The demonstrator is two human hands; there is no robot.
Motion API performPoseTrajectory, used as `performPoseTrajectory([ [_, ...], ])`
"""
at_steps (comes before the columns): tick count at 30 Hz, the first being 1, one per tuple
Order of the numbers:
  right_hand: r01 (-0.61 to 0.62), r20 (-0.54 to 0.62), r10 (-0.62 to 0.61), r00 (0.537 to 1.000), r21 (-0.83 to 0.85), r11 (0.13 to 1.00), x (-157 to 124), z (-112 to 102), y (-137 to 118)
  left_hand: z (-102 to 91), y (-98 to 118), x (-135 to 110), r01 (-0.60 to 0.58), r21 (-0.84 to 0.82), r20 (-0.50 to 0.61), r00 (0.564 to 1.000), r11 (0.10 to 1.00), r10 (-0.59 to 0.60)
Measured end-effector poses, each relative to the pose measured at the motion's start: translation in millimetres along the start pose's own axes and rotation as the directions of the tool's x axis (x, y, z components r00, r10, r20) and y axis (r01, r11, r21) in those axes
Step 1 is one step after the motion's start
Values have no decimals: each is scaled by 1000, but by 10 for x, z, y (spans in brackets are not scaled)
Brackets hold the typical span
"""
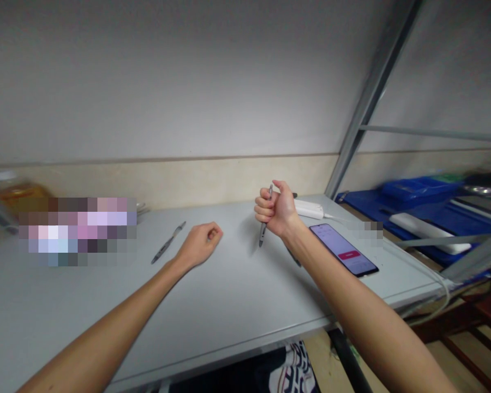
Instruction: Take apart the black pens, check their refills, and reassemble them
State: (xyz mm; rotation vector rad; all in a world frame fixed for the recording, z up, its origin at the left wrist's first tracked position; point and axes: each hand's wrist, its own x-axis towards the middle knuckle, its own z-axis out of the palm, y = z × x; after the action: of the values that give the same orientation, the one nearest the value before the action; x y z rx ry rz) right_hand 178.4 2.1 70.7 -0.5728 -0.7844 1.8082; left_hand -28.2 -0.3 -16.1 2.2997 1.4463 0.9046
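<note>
My right hand is raised over the desk, its fingers wrapped round a grey pen. The pen stands nearly upright, with its lower end below the fist and its top showing near the thumb. On the desk, my left hand rests in a loose fist, with nothing visible in it. Another grey pen lies slantwise just left of that hand. A dark, slim object lies partly hidden under my right forearm; its kind is unclear.
A phone with a lit screen lies right of my right forearm on the grey desk. Behind it sits a white power strip with a cable. Blurred-out items stand at left. A metal post and a blue surface are at right.
</note>
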Motion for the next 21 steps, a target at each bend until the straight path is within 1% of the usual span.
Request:
performPoseTrajectory([
  [6, 15, -42, -15, 999, -3, 1000, 14, -16, -27, 0, -30, 6, -9, 43, 10, 1000, 999, 9],
  [12, 59, -22, -58, 998, 34, 998, 9, -32, -36, 17, -83, -1, 12, 71, 25, 1000, 997, -14],
  [17, 47, -51, -46, 998, 7, 999, 4, -26, -35, 13, -62, -6, 2, 81, 55, 998, 997, -7],
  [21, 44, -26, -45, 999, -5, 999, 3, -20, -30, -5, -35, -5, 1, 80, 59, 998, 997, -5],
])
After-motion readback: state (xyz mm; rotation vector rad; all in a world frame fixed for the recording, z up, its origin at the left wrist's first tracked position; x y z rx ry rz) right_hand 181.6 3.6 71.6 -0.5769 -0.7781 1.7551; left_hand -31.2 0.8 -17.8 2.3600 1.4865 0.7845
